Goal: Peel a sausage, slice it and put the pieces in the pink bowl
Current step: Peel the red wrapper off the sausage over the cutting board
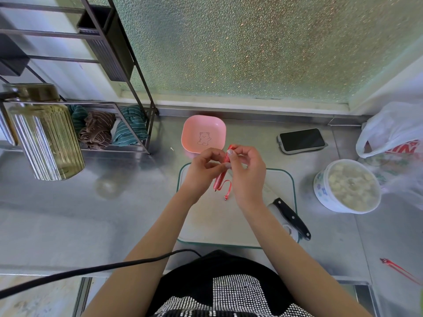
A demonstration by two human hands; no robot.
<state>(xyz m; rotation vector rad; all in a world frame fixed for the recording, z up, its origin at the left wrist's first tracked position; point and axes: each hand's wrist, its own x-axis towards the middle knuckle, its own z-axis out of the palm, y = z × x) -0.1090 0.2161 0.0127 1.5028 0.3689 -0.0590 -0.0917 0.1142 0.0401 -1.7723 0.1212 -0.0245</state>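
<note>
A red-wrapped sausage (221, 175) is held upright and tilted above the white cutting board (212, 223). My left hand (202, 172) grips its middle from the left. My right hand (246, 170) pinches its upper part, thumb on the wrapper. A thin red strip of casing (227, 189) hangs loose from the sausage's lower end. The pink bowl (203, 133), with a bear drawing inside, stands just beyond the board and holds nothing. A black-handled knife (291, 217) lies on the board's right edge.
A phone (301, 140) lies to the right of the bowl. A white tub of food (348, 186) and a plastic bag (393, 133) sit at the right. A metal rack with cloths (98, 129) and a glass jar (45, 138) stand at the left. A red wrapper scrap (398, 269) lies near the front right.
</note>
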